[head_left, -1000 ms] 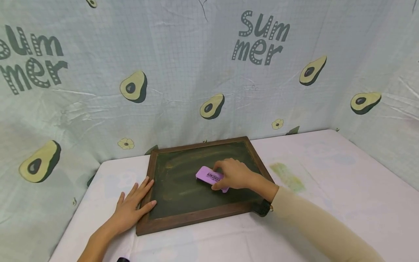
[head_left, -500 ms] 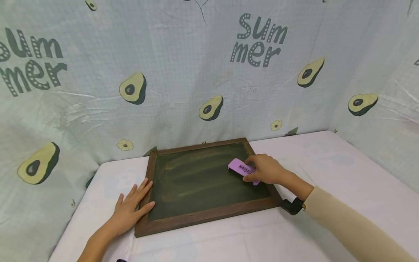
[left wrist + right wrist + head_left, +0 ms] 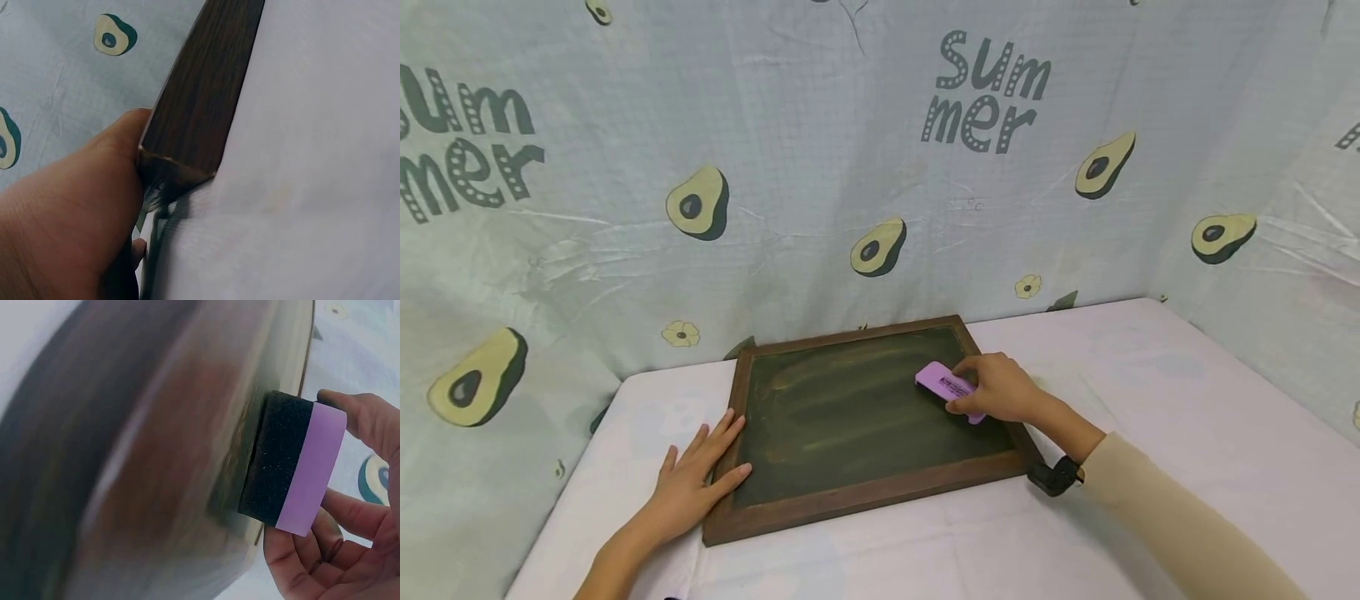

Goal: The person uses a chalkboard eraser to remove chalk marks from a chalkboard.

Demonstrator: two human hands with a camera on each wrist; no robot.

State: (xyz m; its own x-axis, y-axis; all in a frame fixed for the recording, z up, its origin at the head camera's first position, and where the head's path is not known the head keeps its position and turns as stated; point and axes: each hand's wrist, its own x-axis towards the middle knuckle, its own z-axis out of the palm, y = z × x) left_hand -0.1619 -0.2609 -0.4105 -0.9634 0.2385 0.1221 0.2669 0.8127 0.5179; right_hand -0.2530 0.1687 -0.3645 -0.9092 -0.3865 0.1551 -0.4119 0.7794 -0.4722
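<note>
A small chalkboard (image 3: 850,425) with a dark wooden frame (image 3: 865,496) lies flat on the white table. My right hand (image 3: 992,390) grips a purple eraser (image 3: 942,387) with a black felt pad (image 3: 275,459) and presses it on the board's right side near the frame. The board's surface shows smeared chalk streaks. My left hand (image 3: 696,479) lies flat with straight fingers against the frame's left edge, thumb on the wood. In the left wrist view the palm (image 3: 69,225) rests against the frame's corner (image 3: 187,144).
A white tablecloth (image 3: 1187,400) covers the table. A pale curtain (image 3: 850,167) printed with avocados and "Summer" hangs close behind and along the right side. A black wrist strap (image 3: 1054,477) sits on my right wrist by the frame's near right corner.
My right hand has slid the eraser from the board's middle to its right side, then slightly back left. The left hand has stayed on the frame's left edge.
</note>
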